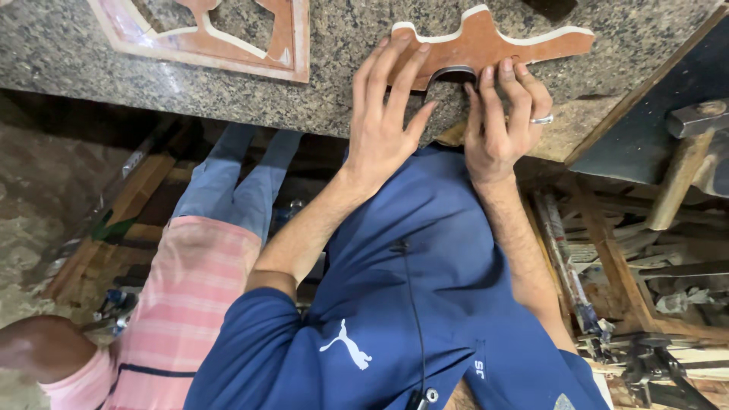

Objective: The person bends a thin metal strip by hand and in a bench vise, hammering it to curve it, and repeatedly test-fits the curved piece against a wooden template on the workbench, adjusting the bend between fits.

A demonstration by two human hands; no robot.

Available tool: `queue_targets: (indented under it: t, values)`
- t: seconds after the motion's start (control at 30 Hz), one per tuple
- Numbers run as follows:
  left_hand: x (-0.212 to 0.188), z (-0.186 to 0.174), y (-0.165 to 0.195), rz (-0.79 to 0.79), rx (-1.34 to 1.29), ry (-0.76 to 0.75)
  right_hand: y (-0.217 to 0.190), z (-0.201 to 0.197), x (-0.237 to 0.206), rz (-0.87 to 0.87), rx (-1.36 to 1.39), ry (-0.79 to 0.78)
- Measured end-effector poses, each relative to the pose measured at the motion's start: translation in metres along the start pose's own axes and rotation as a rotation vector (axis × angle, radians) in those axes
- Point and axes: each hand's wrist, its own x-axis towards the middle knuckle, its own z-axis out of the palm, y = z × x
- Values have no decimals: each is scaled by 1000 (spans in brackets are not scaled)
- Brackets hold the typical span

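Observation:
A flat reddish-brown cut-out piece with white curved edges lies on a speckled granite slab near its front edge. My left hand rests with its fingers spread on the left end of the piece. My right hand, with a ring on one finger, presses its fingertips on the piece's lower edge beside a dark arched notch. Both hands hold the piece flat against the slab. I wear a blue shirt.
A larger reddish frame with white curved inlay lies on the slab at the upper left. A person in a pink shirt and jeans stands close on my left. A hammer lies at the right; tools and wood scraps lie below it.

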Motion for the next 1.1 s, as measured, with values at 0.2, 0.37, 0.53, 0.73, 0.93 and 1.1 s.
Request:
queue_targets:
  t: [0.2,0.37,0.53,0.73,0.93,1.1]
  values:
    - [4,-4,7,22,15,27,-3,-4,7,-13,26,31]
    - [8,-22,25,21,-208,59,-9,-29,13,84,346,151]
    - [13,-25,48,-196,-1277,-405,-10,-63,11,116,467,365]
    - [23,-14,82,-147,-1286,-489,38,-100,-19,222,128,300]
    - [30,-7,120,-66,-1272,-484,139,-128,-98,435,-309,148]
    - [22,14,160,79,-1242,-461,177,-140,-145,455,-201,198]
